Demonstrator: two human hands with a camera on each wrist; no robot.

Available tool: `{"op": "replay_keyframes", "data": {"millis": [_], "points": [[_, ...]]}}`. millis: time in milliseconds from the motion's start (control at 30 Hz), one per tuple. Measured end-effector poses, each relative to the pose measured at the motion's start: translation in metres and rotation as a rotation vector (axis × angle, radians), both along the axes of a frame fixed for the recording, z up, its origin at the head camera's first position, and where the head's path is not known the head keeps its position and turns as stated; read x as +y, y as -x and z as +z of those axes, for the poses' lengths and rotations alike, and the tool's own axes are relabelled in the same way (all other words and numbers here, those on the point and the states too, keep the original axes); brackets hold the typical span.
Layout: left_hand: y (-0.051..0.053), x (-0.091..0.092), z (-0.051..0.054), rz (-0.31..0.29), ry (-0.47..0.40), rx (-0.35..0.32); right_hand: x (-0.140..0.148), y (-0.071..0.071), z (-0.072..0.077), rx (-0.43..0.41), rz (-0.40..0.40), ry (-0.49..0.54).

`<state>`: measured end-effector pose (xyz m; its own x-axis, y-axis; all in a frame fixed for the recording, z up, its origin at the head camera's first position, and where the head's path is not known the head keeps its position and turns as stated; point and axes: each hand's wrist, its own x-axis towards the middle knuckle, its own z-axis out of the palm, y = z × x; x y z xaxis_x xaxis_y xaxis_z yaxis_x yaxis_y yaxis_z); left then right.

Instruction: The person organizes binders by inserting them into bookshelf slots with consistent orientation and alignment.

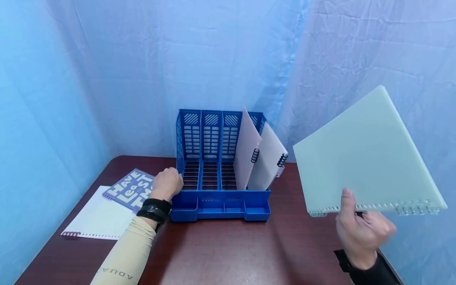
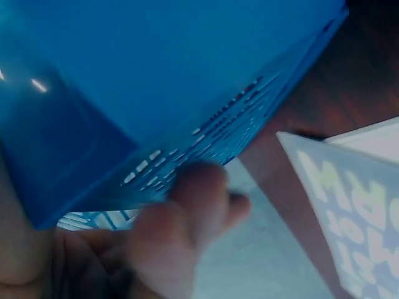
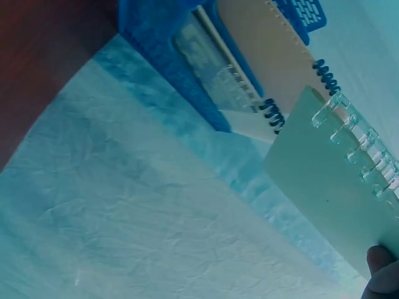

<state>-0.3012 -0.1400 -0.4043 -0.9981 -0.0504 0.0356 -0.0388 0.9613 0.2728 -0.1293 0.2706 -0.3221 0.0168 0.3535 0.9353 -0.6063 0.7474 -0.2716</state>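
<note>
Notebook (image 1: 367,154) at frame right: right hand (image 1: 363,231) grips its bound edge (image 1: 415,207) (probably the stiffest); left of centre, left hand (image 1: 166,184) grips the blue organizer (image 1: 221,215), seemingly to steady it

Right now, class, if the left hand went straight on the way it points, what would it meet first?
Most likely the blue file rack, at its left side; the left hand is close by there and may be touching it, though depth is unclear.
</note>
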Motion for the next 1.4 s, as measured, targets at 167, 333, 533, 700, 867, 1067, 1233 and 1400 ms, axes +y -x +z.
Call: {"op": "replay_keyframes", "data": {"millis": [167, 333, 533, 700, 867, 1067, 1233, 1400], "points": [[0.004, -0.001, -0.001, -0.023, -0.051, -0.063, -0.007, 0.007, 0.005, 0.021, 0.028, 0.019], [0.005, 0.0, -0.001, -0.041, -0.037, -0.073, -0.018, 0.012, 0.011, 0.025, 0.12, 0.035], [0.005, 0.002, 0.0, -0.032, -0.046, -0.084, -0.038, 0.018, 0.022, 0.042, 0.226, 0.079], [0.004, 0.003, 0.001, -0.028, -0.044, -0.103, -0.056, 0.027, 0.028, 0.07, 0.287, 0.09], [0.004, 0.003, 0.003, -0.031, -0.03, -0.111, -0.072, 0.037, 0.031, 0.062, 0.329, 0.039], [0.003, 0.004, 0.003, -0.028, -0.032, -0.104, -0.091, 0.054, 0.032, 0.034, 0.338, -0.042], [0.002, 0.004, 0.002, -0.03, -0.036, -0.097, -0.103, 0.071, 0.027, 0.0, 0.409, -0.135], [0.003, 0.003, 0.001, -0.036, -0.039, -0.092, -0.113, 0.083, 0.015, -0.086, 0.421, -0.218]]}}
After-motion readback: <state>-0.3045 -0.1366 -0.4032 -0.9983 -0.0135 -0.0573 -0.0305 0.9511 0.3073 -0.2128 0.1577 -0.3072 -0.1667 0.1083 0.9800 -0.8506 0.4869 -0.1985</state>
